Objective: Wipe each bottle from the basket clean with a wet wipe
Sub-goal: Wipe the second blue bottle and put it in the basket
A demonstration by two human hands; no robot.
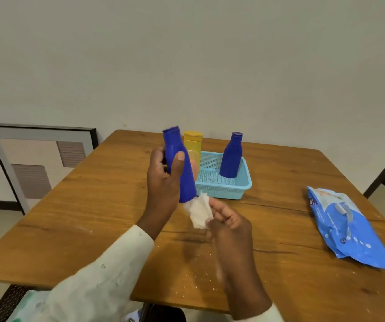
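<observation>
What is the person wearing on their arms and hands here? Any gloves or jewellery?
Both hands, the left hand and the right hand, are bare: no gloves, rings or watch visible. Each arm wears a long cream-white sleeve with a loose cuff, marked with small dark specks.

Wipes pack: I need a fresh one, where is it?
The wipes pack lies flat on the table's right side, right of the basket.

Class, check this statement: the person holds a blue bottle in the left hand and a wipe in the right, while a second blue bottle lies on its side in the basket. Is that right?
Not quite. The head view shows the second blue bottle standing upright in the basket, not lying down. The rest holds: left hand grips a blue bottle, right hand holds the wipe.
</observation>
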